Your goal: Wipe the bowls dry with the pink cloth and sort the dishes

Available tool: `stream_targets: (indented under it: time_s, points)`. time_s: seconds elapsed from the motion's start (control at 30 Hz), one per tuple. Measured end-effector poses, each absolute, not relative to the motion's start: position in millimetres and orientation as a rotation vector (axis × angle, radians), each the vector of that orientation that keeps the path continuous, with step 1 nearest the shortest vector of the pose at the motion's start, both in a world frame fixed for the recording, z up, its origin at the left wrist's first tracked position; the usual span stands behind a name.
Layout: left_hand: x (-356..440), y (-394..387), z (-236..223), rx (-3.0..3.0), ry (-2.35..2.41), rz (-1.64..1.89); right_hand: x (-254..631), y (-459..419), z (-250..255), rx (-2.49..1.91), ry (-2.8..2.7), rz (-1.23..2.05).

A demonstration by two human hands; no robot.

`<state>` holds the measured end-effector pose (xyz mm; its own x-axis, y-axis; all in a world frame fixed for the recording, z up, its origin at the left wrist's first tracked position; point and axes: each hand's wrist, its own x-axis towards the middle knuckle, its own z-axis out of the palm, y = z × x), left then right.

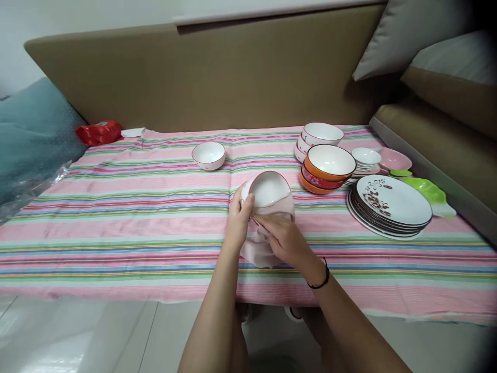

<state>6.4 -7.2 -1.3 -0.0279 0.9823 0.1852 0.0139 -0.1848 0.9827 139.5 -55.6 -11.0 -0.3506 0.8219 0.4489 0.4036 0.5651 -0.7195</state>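
Bowl (268, 187) — partly under cloth (261, 252)

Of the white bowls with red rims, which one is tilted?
The held bowl, in the left hand with a cloth in the right hand against it; the lone bowl and back stack stand upright.

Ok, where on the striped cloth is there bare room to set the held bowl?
The widest bare stretch of striped cloth runs from the red bundle forward, left of the lone bowl and left hand. Another lies between the lone bowl and the white bowl stack. It's crowded at right: orange-topped bowl stack, plate stack, green dish.
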Motion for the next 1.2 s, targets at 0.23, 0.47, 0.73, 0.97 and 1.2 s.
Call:
stream_targets:
  time_s: [0.23, 0.47, 0.73, 0.97, 1.2]
  points:
    - [7.6, -9.4, -0.9, 1.839, 1.369, 1.101, 131.7, -59.6, -8.0, -0.737, -1.015, 1.626]
    - [10.2, -7.1, -4.6, 2.060, 1.272, 1.110, 144.0, -51.1, 0.9, -0.529, -0.405, 1.683]
    - [15.6, -8.2, -6.7, 2.185, 1.181, 1.107, 161.6, -42.3, -20.7, -0.693, -0.234, 1.523]
    - [17.7, -9.2, -6.0, 1.921, 1.283, 1.218, 160.2, -41.5, -32.0, -0.774, -0.179, 1.419]
    - [1.0, -0.3, -5.8, 1.034, 1.349, 1.359, 181.6, -42.0, -20.6, -0.747, -0.138, 1.246]
